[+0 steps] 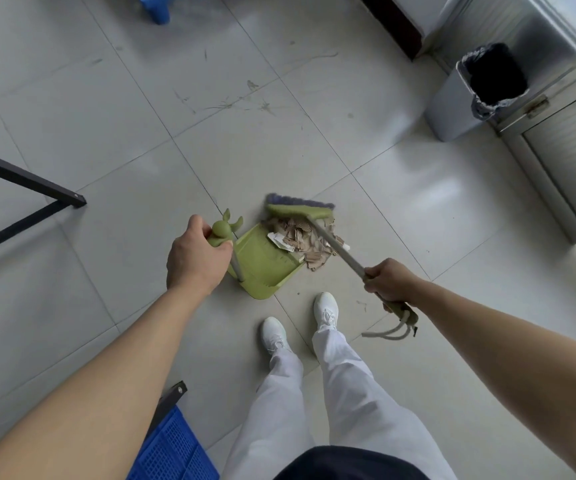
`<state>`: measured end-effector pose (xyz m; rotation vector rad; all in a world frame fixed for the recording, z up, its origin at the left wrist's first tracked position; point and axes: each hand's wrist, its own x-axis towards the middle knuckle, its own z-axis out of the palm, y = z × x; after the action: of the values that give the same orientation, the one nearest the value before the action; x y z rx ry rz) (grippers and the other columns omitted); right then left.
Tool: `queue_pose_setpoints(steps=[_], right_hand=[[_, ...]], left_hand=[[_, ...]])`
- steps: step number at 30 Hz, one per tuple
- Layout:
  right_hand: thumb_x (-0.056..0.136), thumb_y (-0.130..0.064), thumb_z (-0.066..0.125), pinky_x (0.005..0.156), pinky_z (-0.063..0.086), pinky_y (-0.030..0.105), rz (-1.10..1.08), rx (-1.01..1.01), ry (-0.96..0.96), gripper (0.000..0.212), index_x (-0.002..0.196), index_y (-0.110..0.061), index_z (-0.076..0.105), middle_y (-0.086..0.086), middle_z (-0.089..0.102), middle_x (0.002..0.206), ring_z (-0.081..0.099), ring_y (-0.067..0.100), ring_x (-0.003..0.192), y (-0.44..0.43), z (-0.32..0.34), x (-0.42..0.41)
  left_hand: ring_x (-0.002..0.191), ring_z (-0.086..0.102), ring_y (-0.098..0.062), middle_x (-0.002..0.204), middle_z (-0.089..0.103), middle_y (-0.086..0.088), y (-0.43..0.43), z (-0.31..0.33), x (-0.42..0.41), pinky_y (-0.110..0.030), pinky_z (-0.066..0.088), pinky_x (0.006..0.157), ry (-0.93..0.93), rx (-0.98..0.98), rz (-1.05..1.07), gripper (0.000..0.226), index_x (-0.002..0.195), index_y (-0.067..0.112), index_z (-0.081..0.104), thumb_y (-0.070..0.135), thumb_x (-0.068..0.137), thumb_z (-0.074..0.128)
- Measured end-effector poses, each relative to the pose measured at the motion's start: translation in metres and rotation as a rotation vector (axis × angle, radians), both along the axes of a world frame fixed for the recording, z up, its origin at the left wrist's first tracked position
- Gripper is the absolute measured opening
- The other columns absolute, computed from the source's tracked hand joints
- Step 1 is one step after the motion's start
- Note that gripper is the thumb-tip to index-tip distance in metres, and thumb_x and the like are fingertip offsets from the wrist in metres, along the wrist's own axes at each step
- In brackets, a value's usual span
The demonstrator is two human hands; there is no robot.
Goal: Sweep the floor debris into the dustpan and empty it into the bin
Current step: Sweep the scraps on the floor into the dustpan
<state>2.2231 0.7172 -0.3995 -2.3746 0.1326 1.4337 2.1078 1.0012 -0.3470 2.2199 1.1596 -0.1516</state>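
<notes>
A green dustpan [262, 268] rests on the tiled floor in front of my feet. My left hand [198, 258] grips the green top of its upright handle. My right hand [388, 284] holds the grey shaft of a broom, whose green head [298, 211] with purple bristles presses against a pile of brown cardboard scraps and white paper [309, 242]. The pile lies across the dustpan's mouth, partly inside it and partly on the floor. A grey bin [459, 105] with a black liner stands at the upper right, away from the dustpan.
A grey metal cabinet [563, 147] runs along the right side behind the bin. Black table legs [26, 183] cross the left. A blue crate [175, 448] sits at the bottom left, a blue stool leg [154, 6] at the top. Scuff marks streak the far tiles.
</notes>
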Motion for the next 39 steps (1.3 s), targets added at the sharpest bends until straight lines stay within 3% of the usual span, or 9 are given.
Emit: queue_pose_setpoints(steps=[9, 14, 16, 18, 20, 26, 29, 32, 39], right_hand=[[0.083, -0.005, 0.058, 0.038, 0.041, 0.021, -0.041, 0.089, -0.004, 0.047, 0.129, -0.016, 0.061, 0.010, 0.048, 0.058, 0.040, 0.019, 0.036, -0.032, 0.062, 0.002], [0.086, -0.005, 0.056, 0.037, 0.039, 0.021, -0.239, 0.082, -0.055, 0.053, 0.138, -0.015, 0.051, 0.013, 0.052, 0.065, 0.043, 0.022, 0.041, -0.043, 0.060, -0.025], [0.086, -0.002, 0.053, 0.035, 0.038, 0.019, -0.331, 0.083, -0.076, 0.042, 0.128, -0.006, 0.059, 0.015, 0.050, 0.066, 0.042, 0.021, 0.042, -0.038, 0.058, -0.033], [0.086, 0.002, 0.049, 0.038, 0.039, 0.019, -0.435, 0.088, -0.085, 0.020, 0.096, 0.004, 0.066, 0.015, 0.046, 0.065, 0.040, 0.021, 0.046, -0.025, 0.056, -0.037], [0.083, 0.005, 0.049, 0.043, 0.040, 0.025, -0.573, 0.091, -0.090, 0.012, 0.075, 0.004, 0.058, 0.014, 0.044, 0.065, 0.042, 0.021, 0.048, -0.010, 0.048, -0.034], [0.083, 0.004, 0.053, 0.041, 0.043, 0.023, -0.869, 0.171, -0.021, 0.012, 0.094, 0.008, 0.052, 0.017, 0.050, 0.072, 0.054, 0.025, 0.051, 0.040, 0.026, -0.041], [0.085, 0.002, 0.055, 0.037, 0.044, 0.020, -0.873, 0.231, 0.061, 0.002, 0.087, 0.003, 0.054, 0.017, 0.053, 0.078, 0.054, 0.022, 0.048, 0.066, 0.030, -0.058], [0.086, 0.003, 0.054, 0.031, 0.038, 0.014, -0.894, 0.278, 0.097, 0.004, 0.083, 0.005, 0.055, 0.017, 0.052, 0.069, 0.051, 0.017, 0.027, 0.071, 0.042, -0.063], [0.083, -0.010, 0.060, 0.037, 0.042, 0.014, -0.746, 0.231, 0.049, 0.006, 0.087, -0.007, 0.057, 0.011, 0.056, 0.073, 0.053, 0.016, 0.044, 0.052, 0.061, -0.052]], left_hand=[[0.078, 0.050, -0.033, 0.082, 0.056, -0.008, 0.002, 0.004, 0.003, -0.034, 0.039, 0.064, 0.004, -0.021, 0.002, 0.023, 0.089, 0.011, 0.046, 0.023, 0.083, 0.065], [0.080, 0.053, -0.034, 0.085, 0.059, -0.008, 0.004, 0.005, -0.006, -0.033, 0.041, 0.065, 0.011, -0.049, -0.048, 0.024, 0.087, 0.013, 0.044, 0.023, 0.083, 0.066], [0.080, 0.052, -0.033, 0.085, 0.058, -0.007, 0.005, 0.006, -0.007, -0.033, 0.040, 0.065, 0.009, -0.055, -0.057, 0.024, 0.087, 0.013, 0.044, 0.022, 0.083, 0.066], [0.080, 0.052, -0.032, 0.085, 0.058, -0.005, 0.006, 0.007, -0.007, -0.032, 0.040, 0.065, 0.010, -0.062, -0.071, 0.023, 0.088, 0.014, 0.044, 0.021, 0.083, 0.066], [0.081, 0.052, -0.031, 0.085, 0.058, -0.004, 0.006, 0.007, -0.007, -0.033, 0.041, 0.066, 0.008, -0.073, -0.099, 0.023, 0.088, 0.014, 0.044, 0.021, 0.083, 0.066], [0.080, 0.052, -0.031, 0.084, 0.059, -0.003, 0.000, 0.002, -0.009, -0.032, 0.041, 0.065, 0.024, -0.084, -0.164, 0.024, 0.088, 0.016, 0.043, 0.022, 0.083, 0.065], [0.081, 0.054, -0.032, 0.087, 0.061, -0.003, 0.000, -0.001, -0.011, -0.031, 0.041, 0.065, 0.033, -0.083, -0.177, 0.023, 0.088, 0.017, 0.043, 0.023, 0.083, 0.065], [0.081, 0.054, -0.032, 0.088, 0.062, -0.005, 0.001, 0.000, -0.009, -0.032, 0.042, 0.065, 0.038, -0.083, -0.198, 0.023, 0.090, 0.017, 0.043, 0.024, 0.083, 0.064], [0.081, 0.053, -0.032, 0.089, 0.062, -0.008, 0.009, 0.000, -0.010, -0.034, 0.043, 0.066, 0.032, -0.076, -0.209, 0.023, 0.090, 0.016, 0.043, 0.023, 0.083, 0.064]])
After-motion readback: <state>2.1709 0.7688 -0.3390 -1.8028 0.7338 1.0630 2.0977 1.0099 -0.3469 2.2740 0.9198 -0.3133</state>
